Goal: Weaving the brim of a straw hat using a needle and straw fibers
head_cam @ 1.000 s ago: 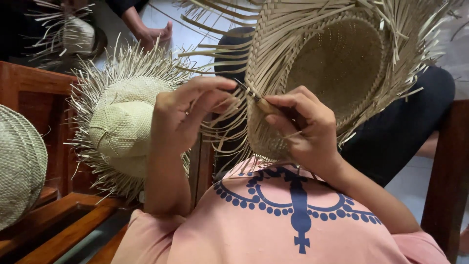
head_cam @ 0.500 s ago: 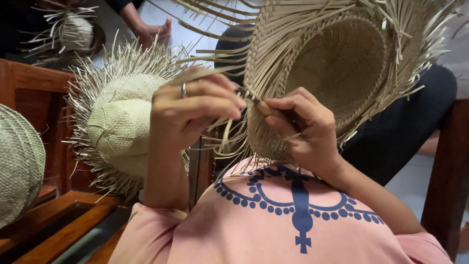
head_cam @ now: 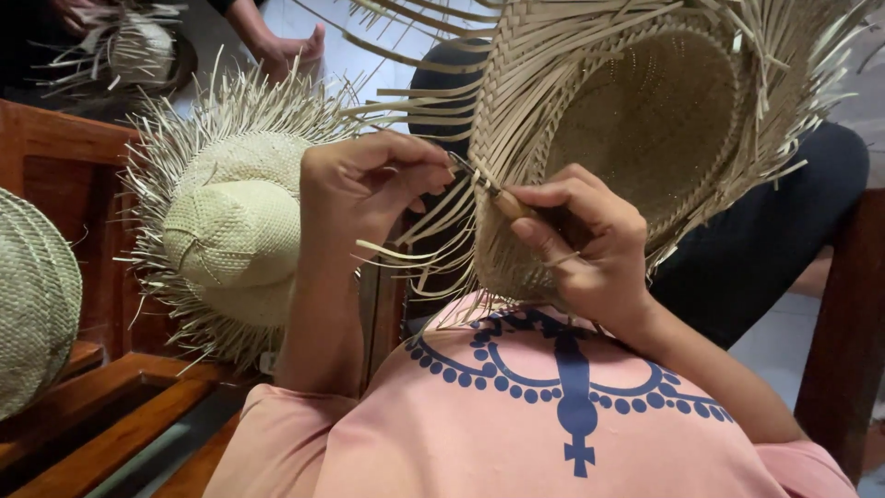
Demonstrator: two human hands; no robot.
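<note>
An unfinished woven straw hat [head_cam: 645, 138] is held open side toward me, with loose strands sticking out all around its brim. My right hand [head_cam: 581, 244] grips a small wooden-handled tool [head_cam: 502, 198] whose metal tip pokes into the brim's weave. My left hand [head_cam: 369, 189] is closed on loose straw strands at the brim edge, just left of the tool tip. Both hands work above my pink shirt with a dark blue print.
A second pale straw hat [head_cam: 230, 221] with a frayed brim rests on a wooden bench [head_cam: 101, 397] at left. Another woven piece [head_cam: 32, 304] sits at the far left. Another person's hand [head_cam: 286, 46] and a further hat [head_cam: 138, 46] are at the top left.
My left hand has turned and lowered slightly, its fingers closing tighter on the strands by the tool tip. The right hand and the hat stay nearly in place.
</note>
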